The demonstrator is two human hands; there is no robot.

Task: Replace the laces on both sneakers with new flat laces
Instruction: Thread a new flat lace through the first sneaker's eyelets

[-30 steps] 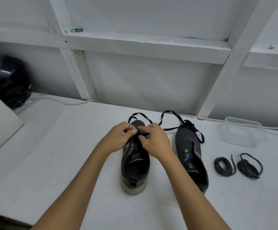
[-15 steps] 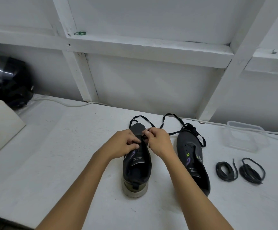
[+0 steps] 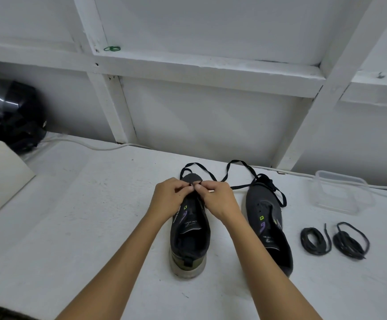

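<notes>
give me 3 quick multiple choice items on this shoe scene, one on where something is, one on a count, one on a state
1. The clear plastic container sits:
A. at the table's far right
B. between the sneakers
C. by the black helmet

2. Coiled lace bundles beside the right sneaker:
A. one
B. two
C. four

3. Both hands are:
A. flat on the table
B. pinching lace at the left sneaker's toe end
C. lifting a sneaker

A: it stands beyond the bundles. B: two coils lie side by side. B: left hand and right hand meet over the left sneaker.
</notes>
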